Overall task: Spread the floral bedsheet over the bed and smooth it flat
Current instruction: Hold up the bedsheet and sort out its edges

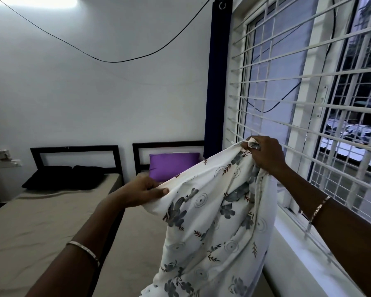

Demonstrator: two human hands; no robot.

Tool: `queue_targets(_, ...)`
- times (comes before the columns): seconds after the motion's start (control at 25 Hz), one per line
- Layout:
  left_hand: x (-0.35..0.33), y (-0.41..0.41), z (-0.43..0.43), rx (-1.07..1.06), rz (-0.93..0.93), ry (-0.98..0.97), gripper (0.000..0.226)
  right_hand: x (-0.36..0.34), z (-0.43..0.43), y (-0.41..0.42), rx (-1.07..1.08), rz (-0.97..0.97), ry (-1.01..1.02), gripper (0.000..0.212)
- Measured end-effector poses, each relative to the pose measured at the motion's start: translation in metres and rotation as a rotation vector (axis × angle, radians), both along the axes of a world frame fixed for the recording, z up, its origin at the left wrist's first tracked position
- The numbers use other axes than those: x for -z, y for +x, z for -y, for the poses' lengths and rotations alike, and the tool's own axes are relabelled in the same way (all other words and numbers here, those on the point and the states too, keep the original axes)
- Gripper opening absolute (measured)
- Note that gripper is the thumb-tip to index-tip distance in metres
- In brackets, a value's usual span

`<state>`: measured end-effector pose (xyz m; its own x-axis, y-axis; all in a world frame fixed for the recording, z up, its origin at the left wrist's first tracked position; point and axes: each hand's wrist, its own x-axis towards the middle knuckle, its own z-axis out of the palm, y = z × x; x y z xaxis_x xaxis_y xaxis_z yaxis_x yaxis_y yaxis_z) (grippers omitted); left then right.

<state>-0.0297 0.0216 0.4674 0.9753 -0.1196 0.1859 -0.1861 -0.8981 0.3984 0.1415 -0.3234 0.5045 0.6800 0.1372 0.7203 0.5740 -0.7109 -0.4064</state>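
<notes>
A white floral bedsheet (212, 221) with grey flowers hangs bunched in the air in front of me. My left hand (144, 191) grips its upper edge at the left. Higher and to the right, my right hand (266, 155) pinches a corner of the same sheet close to the window grille. The sheet drapes down between both hands and out of the bottom of the frame. Below it lies the right bed (137, 232) with a bare beige mattress, partly hidden by the cloth.
A purple pillow (171, 166) leans at the right bed's headboard. A second bed (41, 211) with two black pillows (62, 176) stands to the left. A barred window (308, 103) and its white sill (308, 254) run along the right. A dark blue curtain (217, 82) hangs beside it.
</notes>
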Motion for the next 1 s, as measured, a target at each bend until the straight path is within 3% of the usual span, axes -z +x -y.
queue_targets(0.16, 0.0, 0.006, -0.033, -0.265, 0.082, 0.352, 0.043, 0.001, 0.01, 0.007, -0.165, 0.014, -0.007, 0.028)
queue_targets(0.36, -0.023, 0.009, -0.041, -0.483, 0.367, 0.775, 0.021, -0.004, 0.011, -0.005, -0.452, -0.174, 0.034, 0.063)
queue_targets(0.48, -0.034, 0.009, -0.066, -0.606, 0.34, 0.859, 0.024, -0.018, 0.01, -0.023, -0.649, -0.303, 0.074, 0.04)
queue_targets(0.72, -0.04, 0.008, -0.094, -0.718, 0.265, 0.956, 0.025, -0.033, 0.012, -0.054, -0.831, -0.521, -0.085, 0.004)
queue_targets(1.0, -0.003, -0.003, -0.115, -0.71, 0.031, 1.079, 0.031, -0.032, 0.02, -0.059, -0.84, -0.595, -0.195, 0.011)
